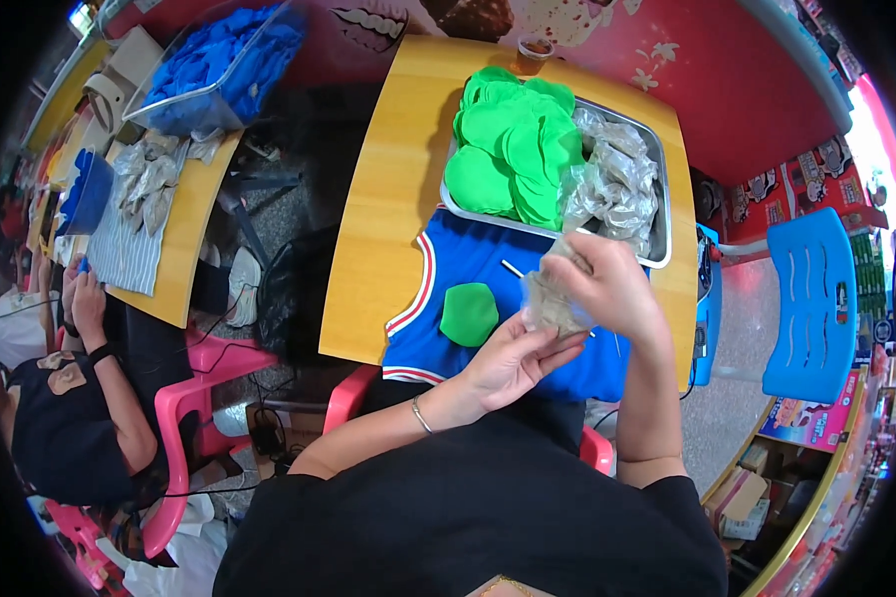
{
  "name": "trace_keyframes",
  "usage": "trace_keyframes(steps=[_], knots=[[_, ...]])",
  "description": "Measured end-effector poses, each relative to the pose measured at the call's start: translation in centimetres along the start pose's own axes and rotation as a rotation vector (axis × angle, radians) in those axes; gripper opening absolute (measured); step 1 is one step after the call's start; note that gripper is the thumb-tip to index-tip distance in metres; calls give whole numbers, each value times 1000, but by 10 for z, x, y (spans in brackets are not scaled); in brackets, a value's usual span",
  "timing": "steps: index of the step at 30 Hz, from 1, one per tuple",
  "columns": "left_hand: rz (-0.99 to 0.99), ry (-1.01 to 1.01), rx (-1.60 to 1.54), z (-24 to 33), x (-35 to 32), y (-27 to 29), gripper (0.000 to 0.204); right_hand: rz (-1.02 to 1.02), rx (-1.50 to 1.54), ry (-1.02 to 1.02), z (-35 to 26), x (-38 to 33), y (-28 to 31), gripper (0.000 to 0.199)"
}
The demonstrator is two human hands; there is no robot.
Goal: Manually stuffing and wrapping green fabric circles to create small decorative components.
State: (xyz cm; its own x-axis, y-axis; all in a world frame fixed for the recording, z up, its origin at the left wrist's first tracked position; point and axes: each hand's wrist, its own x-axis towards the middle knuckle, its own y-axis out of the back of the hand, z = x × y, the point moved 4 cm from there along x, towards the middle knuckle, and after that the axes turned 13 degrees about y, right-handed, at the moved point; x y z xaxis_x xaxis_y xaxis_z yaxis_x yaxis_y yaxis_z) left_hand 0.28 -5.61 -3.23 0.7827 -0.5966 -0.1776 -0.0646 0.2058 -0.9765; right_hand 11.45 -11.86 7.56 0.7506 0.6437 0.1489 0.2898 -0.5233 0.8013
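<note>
Between my hands is a small clear plastic bag (558, 306) with greyish-brown filling, above a blue sports jersey (468, 254) spread on the table. My left hand (518, 360) supports the bag from below with fingers bent around its lower side. From above, my right hand (599, 284) pinches its upper part. A single green rounded, flat piece (469, 314) lies on the jersey, left of the bag. Beyond it, a metal tray (659, 224) carries a heap of similar green pieces (513, 139) and a pile of filled plastic bags (615, 179). A thin white stick (513, 269) shows beside the bag.
A cup of brown drink (534, 55) stands at the table's far edge. To the right is a blue plastic chair (811, 303). At left, another person (90, 398) works at a second table with a bin of blue pieces (209, 75) and more filled bags (147, 179).
</note>
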Motion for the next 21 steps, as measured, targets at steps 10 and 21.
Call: trace_keyframes(steps=[10, 21], knots=[[249, -143, 66, 13, -2, 8, 33, 60, 486, -103, 26, -39, -15, 19], [325, -158, 810, 23, -16, 8, 21, -296, 749, -80, 32, -72, -57, 72]])
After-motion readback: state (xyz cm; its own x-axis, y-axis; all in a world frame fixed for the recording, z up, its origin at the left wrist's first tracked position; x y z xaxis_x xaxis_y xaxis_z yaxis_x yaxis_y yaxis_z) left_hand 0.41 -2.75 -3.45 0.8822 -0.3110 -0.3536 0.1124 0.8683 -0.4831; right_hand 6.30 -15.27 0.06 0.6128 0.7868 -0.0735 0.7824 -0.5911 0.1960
